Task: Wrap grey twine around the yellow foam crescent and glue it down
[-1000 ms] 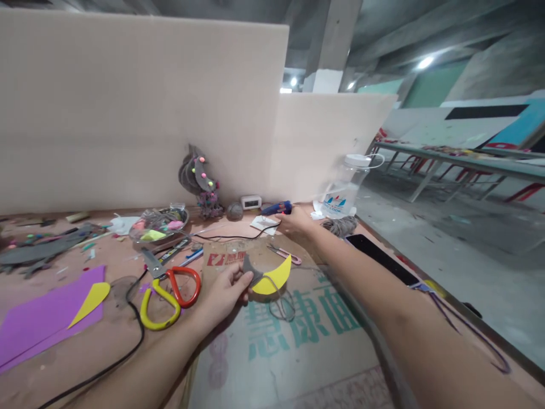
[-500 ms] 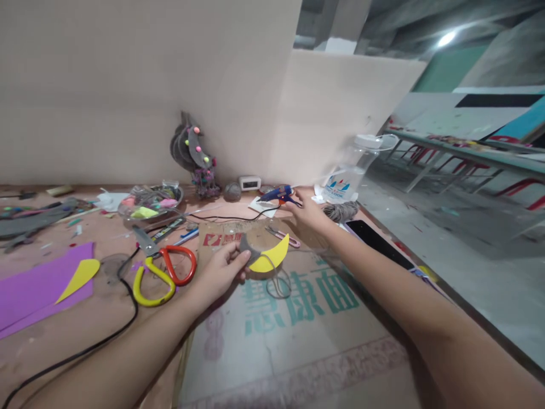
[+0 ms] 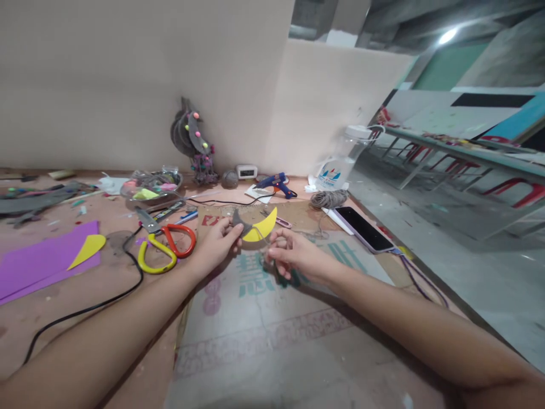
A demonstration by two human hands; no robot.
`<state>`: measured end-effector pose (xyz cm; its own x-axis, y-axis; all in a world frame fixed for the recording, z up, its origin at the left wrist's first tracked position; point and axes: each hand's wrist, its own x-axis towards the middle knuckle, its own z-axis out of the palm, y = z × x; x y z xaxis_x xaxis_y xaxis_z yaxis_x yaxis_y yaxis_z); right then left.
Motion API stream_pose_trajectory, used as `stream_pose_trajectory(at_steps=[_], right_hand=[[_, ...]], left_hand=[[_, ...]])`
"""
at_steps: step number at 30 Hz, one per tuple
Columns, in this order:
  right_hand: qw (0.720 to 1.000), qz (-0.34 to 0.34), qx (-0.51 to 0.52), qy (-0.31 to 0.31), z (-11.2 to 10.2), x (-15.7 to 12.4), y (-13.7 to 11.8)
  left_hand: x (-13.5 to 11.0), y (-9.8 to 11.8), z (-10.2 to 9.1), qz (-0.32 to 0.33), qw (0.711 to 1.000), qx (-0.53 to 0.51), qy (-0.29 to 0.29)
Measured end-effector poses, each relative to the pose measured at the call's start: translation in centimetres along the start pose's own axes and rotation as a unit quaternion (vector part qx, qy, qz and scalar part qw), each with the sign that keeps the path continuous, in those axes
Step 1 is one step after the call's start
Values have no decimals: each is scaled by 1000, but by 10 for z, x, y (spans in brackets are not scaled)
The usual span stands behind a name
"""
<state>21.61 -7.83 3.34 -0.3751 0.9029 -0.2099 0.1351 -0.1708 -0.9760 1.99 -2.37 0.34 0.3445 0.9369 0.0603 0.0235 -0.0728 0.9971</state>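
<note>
Over the printed sheet (image 3: 298,363), the left hand (image 3: 219,243) pinches the yellow crescent (image 3: 265,227) at its grey wrapping (image 3: 237,218), while the right hand (image 3: 300,255) curls beside the trailing yarn (image 3: 259,233), its hold unclear — a slackened left pinch or hard tug could let that wrapping unravel.

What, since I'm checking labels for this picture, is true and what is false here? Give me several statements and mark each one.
1. The left hand holds the yellow-and-gray crescent. True.
2. The right hand holds the glue gun. False: the glue gun lies beyond both hands, untouched.
3. The scissors have one yellow and one red handle. True.
4. The phone lies left of the scissors. False: it lies to their right.
5. The bottle has a white lid. True.
</note>
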Motion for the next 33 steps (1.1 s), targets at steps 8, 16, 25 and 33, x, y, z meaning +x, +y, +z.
stream_pose_trajectory(at_steps=[8, 16, 25, 33], right_hand=[[850, -201, -456, 170, -40, -2, -20], [891, -200, -352, 205, -55, 41, -13], [998, -38, 48, -23, -15, 27, 2], [989, -70, -112, 69, -10, 26, 6]], left_hand=[[-1, -4, -1, 1, 1000, 12, -28], [0, -6, -1, -30, 997, -29, -66], [-1, -5, -2, -55, 995, -21, -75], [-2, -3, -3, -56, 994, 47, -83]])
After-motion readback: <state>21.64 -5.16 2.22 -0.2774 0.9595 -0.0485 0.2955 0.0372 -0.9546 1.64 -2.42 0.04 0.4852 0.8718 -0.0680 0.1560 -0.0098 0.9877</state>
